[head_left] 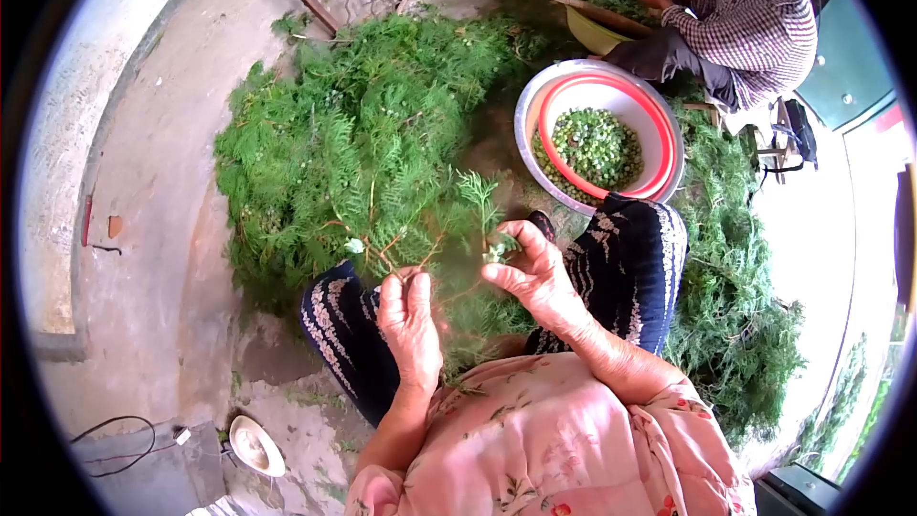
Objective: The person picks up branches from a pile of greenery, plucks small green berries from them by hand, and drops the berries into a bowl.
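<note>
One red-rimmed basin [525, 124] is filled with green cones [597, 145]. Near it, a cypress sprig [475, 193] is clasped by the left hand [409, 320], grip closed; its small cone [495, 251] is pinched by the right hand [530, 275].

top [535, 440]: your blouse is pink and loose, printed with small flowers and grey-green leaves, a few red blooms low down.
sleeves [669, 411]: short, same print as your top.
trousers [626, 258]: dark navy with a white swirly, paisley-like pattern, both legs alike.
left hand [409, 325]: bare, your forearm bare too.
right hand [535, 277]: bare, same.
</note>
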Tool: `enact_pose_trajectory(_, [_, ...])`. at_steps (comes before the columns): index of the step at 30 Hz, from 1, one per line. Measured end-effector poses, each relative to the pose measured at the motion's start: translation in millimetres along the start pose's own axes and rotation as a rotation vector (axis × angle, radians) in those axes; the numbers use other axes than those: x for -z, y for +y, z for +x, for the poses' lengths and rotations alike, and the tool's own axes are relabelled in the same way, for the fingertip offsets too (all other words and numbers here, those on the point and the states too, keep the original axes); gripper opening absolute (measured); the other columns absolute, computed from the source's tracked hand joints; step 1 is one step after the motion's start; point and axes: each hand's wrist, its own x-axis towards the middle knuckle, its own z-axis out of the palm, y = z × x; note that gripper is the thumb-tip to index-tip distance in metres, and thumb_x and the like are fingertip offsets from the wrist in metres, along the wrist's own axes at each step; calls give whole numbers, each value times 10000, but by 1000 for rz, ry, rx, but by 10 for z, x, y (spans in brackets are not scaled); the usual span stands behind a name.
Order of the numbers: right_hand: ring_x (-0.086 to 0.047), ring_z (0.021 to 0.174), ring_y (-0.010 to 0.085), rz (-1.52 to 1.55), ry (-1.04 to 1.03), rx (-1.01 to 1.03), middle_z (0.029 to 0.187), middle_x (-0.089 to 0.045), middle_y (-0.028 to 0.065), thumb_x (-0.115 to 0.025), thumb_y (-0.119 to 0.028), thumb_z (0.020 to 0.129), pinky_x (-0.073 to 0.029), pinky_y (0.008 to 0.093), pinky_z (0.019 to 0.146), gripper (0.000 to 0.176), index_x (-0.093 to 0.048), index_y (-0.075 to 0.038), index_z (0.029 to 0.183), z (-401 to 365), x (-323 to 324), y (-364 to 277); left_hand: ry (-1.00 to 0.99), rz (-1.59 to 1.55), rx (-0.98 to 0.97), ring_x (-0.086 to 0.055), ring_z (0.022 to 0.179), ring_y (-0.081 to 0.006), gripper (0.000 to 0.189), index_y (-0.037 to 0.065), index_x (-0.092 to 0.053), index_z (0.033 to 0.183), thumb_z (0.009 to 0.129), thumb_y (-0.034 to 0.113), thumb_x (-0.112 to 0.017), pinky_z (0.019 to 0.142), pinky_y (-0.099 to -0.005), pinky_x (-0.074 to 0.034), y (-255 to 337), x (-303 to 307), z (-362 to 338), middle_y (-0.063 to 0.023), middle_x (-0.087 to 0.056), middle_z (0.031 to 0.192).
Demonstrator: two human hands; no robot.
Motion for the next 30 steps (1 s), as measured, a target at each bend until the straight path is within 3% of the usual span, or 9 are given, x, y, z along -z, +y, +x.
enact_pose_trajectory(7, [-498,787,49,-354,13,189,873,-567,-34,-660,-52,807,-430,207,733,206,-568,-41,992,30,57,115,-12,85,-2,-336,465,5,73,83,-570,890,899,154,-556,346,-158,-254,43,-11,-2,75,-472,692])
enact_pose_trajectory(13, [-459,638,36,-127,275,-34,722,-536,-42,-622,-21,815,-398,186,574,120,-572,-52,920,104,84,136,-203,24,126,-338,433,-7,45,74,-538,928,914,113,-521,368,-170,-257,50,-157,-141,63,-437,611])
enact_pose_trajectory(14, [-456,612,42,-106,326,-19,706,-530,-41,-615,-28,821,-390,192,548,105,-569,-50,912,130,129,180,-243,23,175,-408,501,-36,52,54,-533,929,909,101,-529,438,-182,-336,41,-138,-132,39,-476,656])
enact_pose_trajectory(17, [-452,529,73,68,539,-18,643,-505,-36,-585,-71,851,-361,222,464,55,-568,-43,895,276,423,-3,-155,204,-303,-467,614,-77,70,30,-529,934,905,94,-536,565,-203,-404,-145,-59,-47,14,-520,730])
enact_pose_trajectory(18, [-446,520,76,109,649,45,629,-507,-25,-591,-87,852,-355,220,460,90,-574,-32,921,411,690,91,-153,186,-206,-490,712,-106,84,18,-534,937,901,93,-544,667,-227,-423,-175,6,-33,-8,-558,806])
enact_pose_trajectory(25, [-538,685,194,515,855,25,741,-526,86,-514,-207,912,-482,304,649,254,-522,47,897,864,1588,-76,-177,417,-293,-492,599,-131,117,41,-565,979,903,129,-547,570,-248,-427,-16,-31,-74,-60,-576,745])
enact_pose_trajectory(26, [-555,746,240,60,657,60,851,-537,137,-533,-204,907,-517,351,716,292,-502,80,964,883,1922,23,-192,447,-281,-531,594,-149,121,45,-560,992,904,125,-542,563,-252,-441,0,-22,-75,-80,-601,757])
enact_pose_trajectory(28, [-556,804,265,512,777,125,1030,-513,171,-549,-161,891,-532,411,752,309,-469,94,1045,1071,2232,31,-180,494,-354,-617,689,-217,153,41,-556,1014,888,127,-557,605,-288,-479,-92,2,-50,-119,-643,852])
enact_pose_trajectory(30, [-568,810,259,404,795,107,966,-509,142,-527,-114,891,-539,409,737,263,-475,77,1063,1041,2345,-5,-189,522,-351,-634,717,-292,175,40,-561,1018,875,141,-570,607,-331,-492,-70,1,-45,-149,-644,873])
